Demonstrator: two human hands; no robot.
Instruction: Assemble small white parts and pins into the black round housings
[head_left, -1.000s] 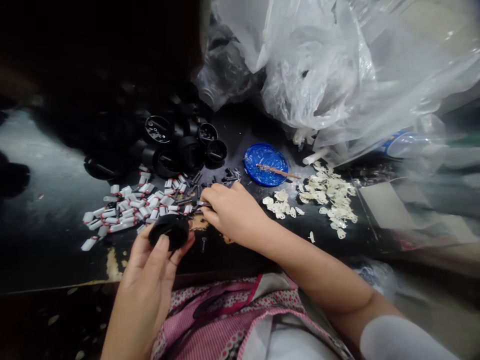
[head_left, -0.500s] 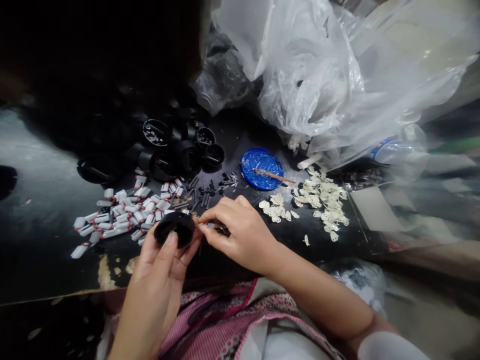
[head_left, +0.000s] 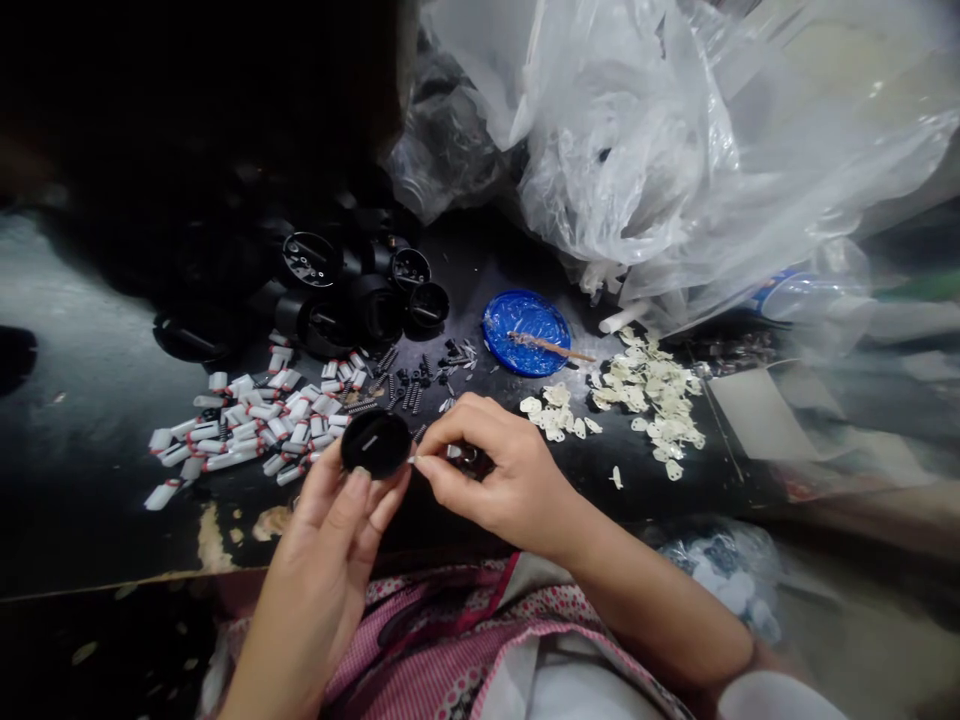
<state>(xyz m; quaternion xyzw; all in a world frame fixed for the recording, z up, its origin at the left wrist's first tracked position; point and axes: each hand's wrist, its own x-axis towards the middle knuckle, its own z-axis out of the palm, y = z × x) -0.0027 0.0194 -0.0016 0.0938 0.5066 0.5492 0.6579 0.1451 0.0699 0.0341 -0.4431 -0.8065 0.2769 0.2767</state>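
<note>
My left hand [head_left: 334,535] holds a round black plastic cup-like part [head_left: 377,442], its open side tilted up toward me. Inside it a short light slot or strip shows. My right hand [head_left: 506,485] is closed, thumb and forefinger pinching a tiny pale piece [head_left: 412,460] against the part's right edge. A dark, shiny object [head_left: 469,458] is tucked in the curled fingers of that hand; its kind is unclear. Just beyond the hands lie small black springs [head_left: 411,398] and, to the left, a heap of white cylinders with red ends [head_left: 255,425].
Several black round housings [head_left: 322,325] stand at the back left. A blue lid [head_left: 517,345] with grease-like smears and a brown stick [head_left: 555,348] lies at the centre. Cream flat pieces [head_left: 660,395] are piled on the right. Clear plastic bags [head_left: 622,150] fill the back right.
Both hands have shifted slightly right and the black part has moved with them. Its open face is turned more toward me, showing the light strip inside. The right-hand pinch stays at its edge.
</note>
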